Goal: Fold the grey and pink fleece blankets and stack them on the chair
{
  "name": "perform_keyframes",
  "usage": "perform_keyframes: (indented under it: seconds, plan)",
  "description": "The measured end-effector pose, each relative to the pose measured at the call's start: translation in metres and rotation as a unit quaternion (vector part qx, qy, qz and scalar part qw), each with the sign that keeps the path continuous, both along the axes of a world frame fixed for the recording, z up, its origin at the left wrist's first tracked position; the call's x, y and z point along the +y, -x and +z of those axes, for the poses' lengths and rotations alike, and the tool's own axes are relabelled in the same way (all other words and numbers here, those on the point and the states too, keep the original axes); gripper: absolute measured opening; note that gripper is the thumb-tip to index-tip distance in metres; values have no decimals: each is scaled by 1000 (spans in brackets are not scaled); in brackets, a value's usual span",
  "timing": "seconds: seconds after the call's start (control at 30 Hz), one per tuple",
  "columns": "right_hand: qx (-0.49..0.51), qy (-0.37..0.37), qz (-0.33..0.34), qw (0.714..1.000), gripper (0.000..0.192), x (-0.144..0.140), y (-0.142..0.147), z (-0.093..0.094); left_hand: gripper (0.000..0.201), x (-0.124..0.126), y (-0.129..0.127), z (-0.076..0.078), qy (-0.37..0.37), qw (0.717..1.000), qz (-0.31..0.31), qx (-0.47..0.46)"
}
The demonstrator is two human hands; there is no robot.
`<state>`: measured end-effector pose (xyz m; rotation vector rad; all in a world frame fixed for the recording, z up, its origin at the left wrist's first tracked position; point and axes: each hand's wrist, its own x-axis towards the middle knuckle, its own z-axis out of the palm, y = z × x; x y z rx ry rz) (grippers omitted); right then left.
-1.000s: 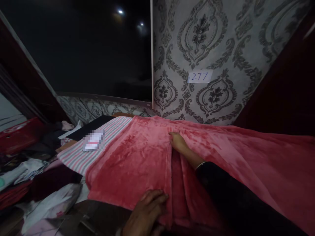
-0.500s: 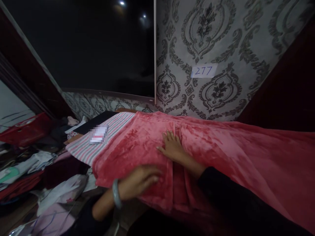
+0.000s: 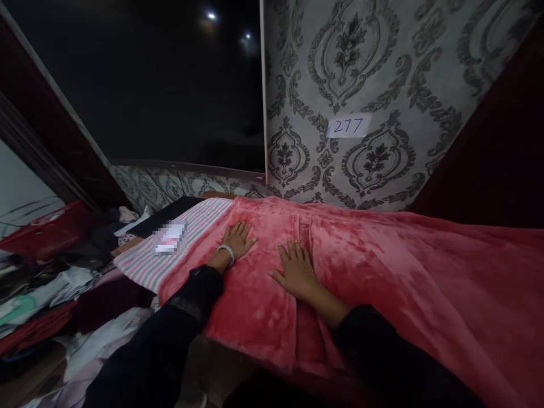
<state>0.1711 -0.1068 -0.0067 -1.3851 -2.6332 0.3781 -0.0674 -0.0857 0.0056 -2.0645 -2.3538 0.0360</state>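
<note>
A plush red-pink blanket (image 3: 255, 306) is spread over the surface before me, with a folded edge running front to back near its middle. My left hand (image 3: 238, 239), a pale bangle at its wrist, lies flat on the blanket's left part with fingers spread. Beside the fold, my right hand (image 3: 297, 269) rests palm down on the blanket, fingers apart. Neither hand grips anything. Under the blanket's left edge a striped pink, grey and white cloth (image 3: 198, 224) shows, and a blurred white and pink item (image 3: 170, 238) lies on it.
A large dark screen (image 3: 140, 85) hangs on the patterned wall (image 3: 293, 85), which bears a paper label (image 3: 348, 126) reading 277. To the left, a red bag (image 3: 46, 232) and heaped clothes (image 3: 59, 289) lie low down. A black flat object (image 3: 170, 212) sits behind the striped cloth.
My left hand has moved forward and left from above the blanket's front part and now lies flat on it. My right hand has stayed beside the fold, shifting slightly.
</note>
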Motion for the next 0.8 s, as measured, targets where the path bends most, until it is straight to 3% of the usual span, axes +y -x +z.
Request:
perform_keyframes:
  seconds: [0.13, 0.27, 0.4, 0.53, 0.67, 0.8]
  plan:
    - [11, 4, -2, 1000, 91, 0, 0, 0, 71, 13, -1, 17, 39, 999, 19, 1]
    - [23, 10, -4, 1000, 91, 2, 1, 0, 71, 42, -1, 28, 12, 999, 41, 24]
    - [35, 27, -3, 999, 93, 3, 2, 0, 69, 63, 6, 17, 18, 997, 76, 6]
    - [36, 37, -1, 999, 96, 0, 0, 2, 71, 68, 15, 4, 4, 997, 80, -9]
    - [26, 61, 4, 998, 89, 8, 3, 25, 71, 69, 18, 1, -3, 997, 75, -5]
    - [49, 11, 13, 999, 75, 45, 23, 61, 71, 70, 17, 0, -9, 997, 77, -1]
